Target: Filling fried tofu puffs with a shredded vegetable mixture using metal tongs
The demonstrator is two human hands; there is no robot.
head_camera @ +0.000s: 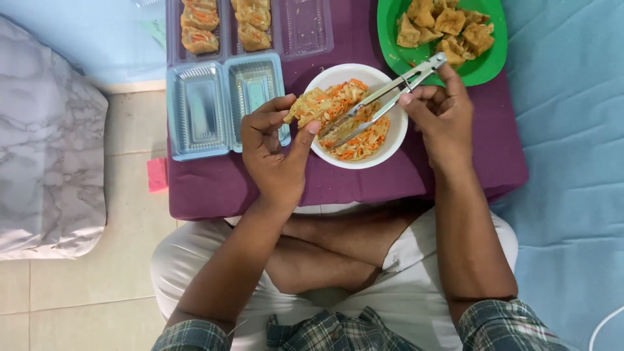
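Observation:
My left hand [276, 146] holds a split piece of fried tofu [316, 105], stuffed with shredded vegetables, over the left rim of a white bowl [385, 153]. The bowl holds orange and pale shredded vegetable filling [364, 140]. My right hand [442, 114] grips metal tongs [390, 94] whose tips reach down into the filling beside the tofu piece. Both hands sit above a low purple table [227, 188].
A green plate [390, 26] of plain fried tofu pieces stands at the back right. Clear plastic trays, one open and empty [201, 110], one at the back [305, 29] with several stuffed pieces, lie to the left. A marbled cushion [45, 143] and blue mat [572, 130] flank the table.

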